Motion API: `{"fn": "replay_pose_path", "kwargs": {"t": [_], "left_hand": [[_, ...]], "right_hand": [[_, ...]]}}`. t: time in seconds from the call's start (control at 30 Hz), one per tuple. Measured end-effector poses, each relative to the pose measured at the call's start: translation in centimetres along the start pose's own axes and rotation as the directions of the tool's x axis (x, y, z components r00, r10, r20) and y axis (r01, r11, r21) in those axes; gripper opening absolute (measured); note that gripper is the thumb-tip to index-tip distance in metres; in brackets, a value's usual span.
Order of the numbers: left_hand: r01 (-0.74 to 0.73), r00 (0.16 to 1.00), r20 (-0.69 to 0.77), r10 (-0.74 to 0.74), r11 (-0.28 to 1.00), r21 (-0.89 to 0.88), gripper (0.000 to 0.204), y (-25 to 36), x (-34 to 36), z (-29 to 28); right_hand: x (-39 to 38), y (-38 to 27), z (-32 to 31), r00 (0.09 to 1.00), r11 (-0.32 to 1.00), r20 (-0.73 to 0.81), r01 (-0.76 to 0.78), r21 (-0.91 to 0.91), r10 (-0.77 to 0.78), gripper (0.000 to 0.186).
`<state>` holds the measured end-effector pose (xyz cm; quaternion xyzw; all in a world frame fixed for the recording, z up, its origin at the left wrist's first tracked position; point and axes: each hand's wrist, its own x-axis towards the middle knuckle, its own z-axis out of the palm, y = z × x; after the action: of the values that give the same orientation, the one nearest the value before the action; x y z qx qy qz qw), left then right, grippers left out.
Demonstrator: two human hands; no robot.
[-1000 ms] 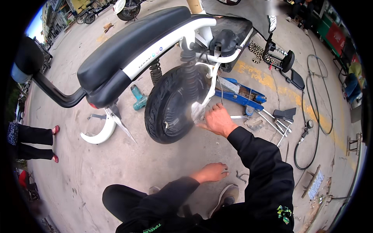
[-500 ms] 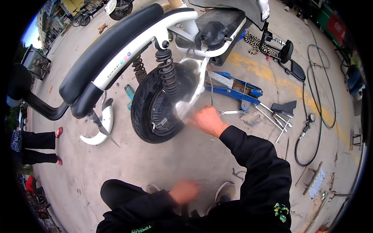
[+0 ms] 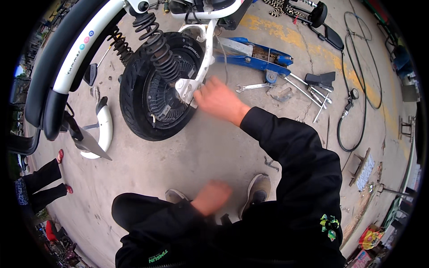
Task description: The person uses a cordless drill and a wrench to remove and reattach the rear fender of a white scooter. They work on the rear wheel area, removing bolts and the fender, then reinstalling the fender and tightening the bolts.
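White bracket is sitting at the wheel, now higher in view; right hand is still touching it, keeping work there, grip unclear; left hand is blurring below, can't tell fingers.

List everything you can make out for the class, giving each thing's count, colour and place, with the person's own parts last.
Scooter: one, white and black, upper left
Wheel: one, black, under the scooter
Coil springs: two, dark, by the wheel
Bracket: one, white, at the wheel's hub
Fender: one, white, lower left of the wheel
Floor jack: one, blue, right of the wheel
Wrench: one, silver, below the jack
Hose: black, far right
Gauge: one, on the hose
Bystander's legs: two, black trousers, left edge
Rim clutter: too small to count
Shoes: two, grey-brown, lower centre
Sleeves: two, black, bottom
Left hand: one, blurred, between the shoes
Right hand: one, at the bracket
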<state>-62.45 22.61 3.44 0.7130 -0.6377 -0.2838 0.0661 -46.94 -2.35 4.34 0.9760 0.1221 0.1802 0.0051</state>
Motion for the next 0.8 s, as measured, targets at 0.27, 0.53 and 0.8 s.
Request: {"fn": "replay_pose_path", "kwargs": {"t": [0.27,0.53,0.8], "left_hand": [[-0.020,1.000,-0.019,0.021,0.999,0.029,0.014,1.3,0.6,0.0],[0.049,0.992,-0.116,-0.043,0.997,0.053,0.011,1.5,0.1,0.8],[0.063,0.991,-0.117,-0.059,0.997,0.036,0.011,1.8,-0.3,1.4]], "right_hand": [[-1.8,1.8,0.6,0.988,0.991,-0.076,0.135,-0.003,-0.135,0.026],[-1.1,0.9,0.2,0.984,0.986,-0.067,0.159,-0.056,-0.162,0.030],[0.2,0.8,-1.6,0.972,0.995,-0.213,0.102,0.019,-0.096,0.036]]}}
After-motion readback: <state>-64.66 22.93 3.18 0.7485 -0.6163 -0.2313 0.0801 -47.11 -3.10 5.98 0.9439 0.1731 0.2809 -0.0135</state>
